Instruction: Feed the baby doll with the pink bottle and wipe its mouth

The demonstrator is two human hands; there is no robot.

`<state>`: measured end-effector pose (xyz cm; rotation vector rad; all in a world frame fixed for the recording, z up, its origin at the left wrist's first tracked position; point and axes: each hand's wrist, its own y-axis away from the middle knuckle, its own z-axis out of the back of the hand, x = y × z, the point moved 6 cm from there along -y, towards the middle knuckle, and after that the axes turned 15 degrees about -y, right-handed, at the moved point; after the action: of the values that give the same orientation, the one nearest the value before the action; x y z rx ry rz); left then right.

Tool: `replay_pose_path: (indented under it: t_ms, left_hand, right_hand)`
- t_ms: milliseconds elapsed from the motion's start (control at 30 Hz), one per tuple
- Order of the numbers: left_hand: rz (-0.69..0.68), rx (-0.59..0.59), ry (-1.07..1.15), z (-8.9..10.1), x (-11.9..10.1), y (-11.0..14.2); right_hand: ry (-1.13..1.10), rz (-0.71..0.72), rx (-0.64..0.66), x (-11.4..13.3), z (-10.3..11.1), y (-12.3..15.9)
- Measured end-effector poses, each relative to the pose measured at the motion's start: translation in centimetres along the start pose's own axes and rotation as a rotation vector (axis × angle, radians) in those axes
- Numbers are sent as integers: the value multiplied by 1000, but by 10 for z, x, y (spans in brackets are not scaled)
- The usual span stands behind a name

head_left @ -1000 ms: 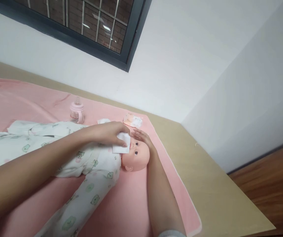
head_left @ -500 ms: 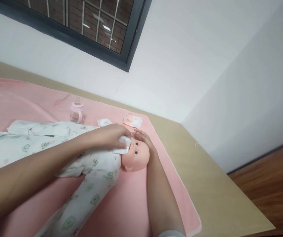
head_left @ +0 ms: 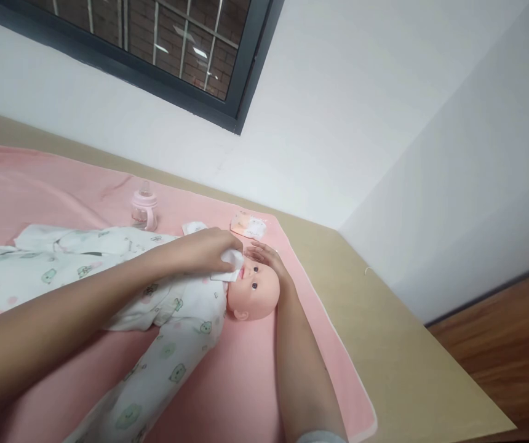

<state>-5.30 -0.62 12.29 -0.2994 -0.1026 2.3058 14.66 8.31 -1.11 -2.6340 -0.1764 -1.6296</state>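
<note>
A baby doll (head_left: 258,294) in a white printed sleepsuit (head_left: 172,307) lies on its back, head to the right. My left hand (head_left: 206,249) reaches across its chest, closed on a white tissue (head_left: 230,271) at the doll's chin; the pink lips show beside the tissue. My right hand (head_left: 267,255) rests along the far side of the doll's head, fingers stretched out and lying against it, with the wrist by the crown. Part of that hand is hidden behind the head.
Under the doll is a pink blanket (head_left: 246,381) on a wooden tabletop (head_left: 384,344). A pink-topped baby bottle (head_left: 144,209) stands beyond the doll's body. A small tissue packet (head_left: 248,225) and a white crumpled piece (head_left: 194,227) lie near my hands. Behind are a wall and a window (head_left: 154,43).
My left hand has shifted slightly left with the tissue, away from the doll's mouth, so more of the lips shows. My right hand stays where it was.
</note>
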Motion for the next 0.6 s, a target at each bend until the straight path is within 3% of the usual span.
replay_pose_path:
  t_ms: [400,600]
  left_hand:
    - [-1,-50,-66,-2,4,-4]
    - [14,-98,3,1,2,-5]
  right_hand:
    - [-21,-1,1,-2,5,-4]
    - [-25,3,-1,-3,7,-5]
